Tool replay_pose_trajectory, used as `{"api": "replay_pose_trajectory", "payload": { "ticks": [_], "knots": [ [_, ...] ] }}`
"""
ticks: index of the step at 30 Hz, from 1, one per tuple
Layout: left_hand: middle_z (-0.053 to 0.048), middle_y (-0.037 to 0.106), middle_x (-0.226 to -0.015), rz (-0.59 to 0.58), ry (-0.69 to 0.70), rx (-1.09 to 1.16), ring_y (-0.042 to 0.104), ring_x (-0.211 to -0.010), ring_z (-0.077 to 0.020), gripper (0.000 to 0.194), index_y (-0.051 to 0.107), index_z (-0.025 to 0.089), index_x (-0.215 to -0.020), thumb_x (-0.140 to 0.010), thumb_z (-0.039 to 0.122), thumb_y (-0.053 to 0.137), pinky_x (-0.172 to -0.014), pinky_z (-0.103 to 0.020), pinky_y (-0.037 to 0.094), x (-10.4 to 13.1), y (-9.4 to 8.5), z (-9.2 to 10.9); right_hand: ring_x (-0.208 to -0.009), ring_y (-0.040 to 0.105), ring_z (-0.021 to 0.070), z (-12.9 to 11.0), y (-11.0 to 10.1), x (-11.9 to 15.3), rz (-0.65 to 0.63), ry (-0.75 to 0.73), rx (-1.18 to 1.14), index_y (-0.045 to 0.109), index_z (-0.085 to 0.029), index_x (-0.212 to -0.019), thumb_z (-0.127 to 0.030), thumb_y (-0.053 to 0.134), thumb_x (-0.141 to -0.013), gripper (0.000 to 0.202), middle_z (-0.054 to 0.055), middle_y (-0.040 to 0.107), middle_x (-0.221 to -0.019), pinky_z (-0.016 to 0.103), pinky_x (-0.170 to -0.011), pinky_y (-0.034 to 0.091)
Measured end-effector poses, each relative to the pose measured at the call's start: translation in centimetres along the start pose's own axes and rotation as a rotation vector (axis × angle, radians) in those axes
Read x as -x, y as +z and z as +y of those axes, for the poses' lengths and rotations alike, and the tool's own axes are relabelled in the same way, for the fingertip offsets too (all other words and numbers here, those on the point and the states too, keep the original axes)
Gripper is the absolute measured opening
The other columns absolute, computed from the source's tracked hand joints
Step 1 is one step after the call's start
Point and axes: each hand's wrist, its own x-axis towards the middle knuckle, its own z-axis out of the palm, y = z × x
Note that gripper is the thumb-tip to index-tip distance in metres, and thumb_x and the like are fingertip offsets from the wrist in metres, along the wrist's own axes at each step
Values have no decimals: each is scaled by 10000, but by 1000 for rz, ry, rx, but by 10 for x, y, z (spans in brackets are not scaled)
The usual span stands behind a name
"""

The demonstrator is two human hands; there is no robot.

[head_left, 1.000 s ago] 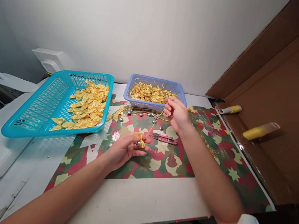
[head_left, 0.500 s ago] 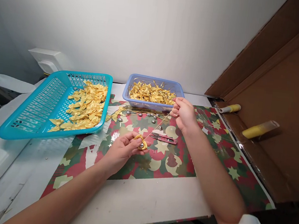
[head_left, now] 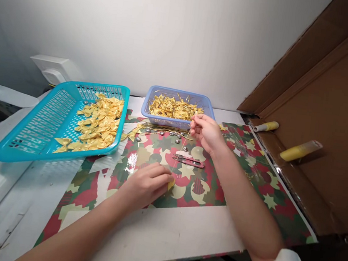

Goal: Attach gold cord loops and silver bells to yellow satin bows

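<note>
With our left hand (head_left: 148, 185) we pinch a yellow ribbon piece (head_left: 171, 184), mostly hidden. Our right hand (head_left: 207, 133) grips the thin cord (head_left: 186, 139) stretching up from it, near the pink snips (head_left: 193, 162).

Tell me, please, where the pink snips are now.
In the head view, the pink snips lie right of centre on the patterned sheet, just below a silver bell, beyond the left hand.

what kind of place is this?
Probably a small handicraft workbench: a teal basket of yellow bows, small silver pieces scattered on a patterned sheet, and pink-handled snips within reach.
</note>
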Motion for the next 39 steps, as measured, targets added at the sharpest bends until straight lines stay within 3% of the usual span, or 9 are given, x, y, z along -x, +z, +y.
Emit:
{"api": "replay_pose_trajectory", "payload": {
  "ticks": [2, 5, 8, 11, 14, 20, 27, 33, 39],
  "knots": [
    [-56, 669, -820, -84, 83, -93, 585, -729, -167, 198, 653, 219, -861, -908, 166, 468, -627, -267, 462, 1, 5, 3, -385, 484, 42, 8, 5, 0, -43, 34, 58, 526, -167, -710, -110, 491, -885, 188, -49, 568, -522, 144, -424, 418],
    [-51, 605, -768, -137, 73, -143, 548, -687, -163, 165, 640, 199, -818, -897, 192, 495, -582, -257, 438, 4, 10, 4, -394, 508, 47, 27, 16, -1, -116, 34, 164, 551, -168, -731, -131, 494, -890, 172, -20, 645, -603, 166, -432, 444],
    [-50, 578, -756, -190, 20, -154, 538, -674, -175, 140, 639, 184, -823, -856, 310, 587, -554, -264, 427, 5, 10, 5, -459, 581, 80, 45, 21, -6, -128, -165, 545, 612, -175, -825, -171, 493, -898, 139, 31, 724, -798, 203, -439, 457],
    [-57, 584, -765, -220, -17, -152, 544, -685, -194, 251, 641, 172, -881, -821, 415, 622, -556, -282, 430, 4, 7, 8, -668, 666, 147, 49, 14, -11, -61, -374, 897, 674, -189, -914, -206, 535, -885, 143, 59, 734, -955, 275, -619, 520],
    [-57, 596, -764, -211, -19, -145, 549, -687, -200, 238, 641, 173, -906, -835, 395, 592, -558, -290, 420, 3, 6, 11, -858, 662, 212, 42, -1, -16, -27, -421, 1072, 708, -194, -869, -167, 592, -836, 123, 69, 734, -924, 338, -802, 493],
    [-42, 597, -726, -63, -31, -150, 541, -647, -179, 200, 639, 175, -899, -870, 347, 541, -561, -289, 403, 2, 5, 9, -1028, 591, 275, 41, -14, -19, 0, -384, 1452, 708, -182, -779, -174, 662, -791, 48, 125, 709, -983, 363, -862, 444],
    [-51, 622, -795, 193, -136, -151, 554, -714, -175, 110, 627, 172, -863, -879, 218, 529, -632, -290, 437, -1, 1, 1, -1133, 552, 300, 31, -15, -11, 18, -283, 1697, 638, -85, -1053, -50, 477, -864, 251, 214, 650, -1130, 412, -922, 410],
    [-50, 633, -834, 228, -151, -162, 563, -790, -193, 99, 625, 185, -868, -865, 176, 526, -693, -307, 452, -1, 1, -2, -1089, 589, 262, 26, -17, -10, -58, -251, 1752, 627, -156, -1046, -301, 553, -897, 221, 142, 666, -1123, 364, -882, 437],
    [-62, 637, -861, 320, -222, -214, 569, -824, -212, 97, 639, 171, -868, -860, 193, 545, -736, -337, 452, -4, -1, -4, -1060, 616, 278, 20, -20, -6, -101, -165, 1802, 664, -118, -993, -176, 527, -897, 178, 185, 677, -1084, 353, -845, 441]
  ]
}}
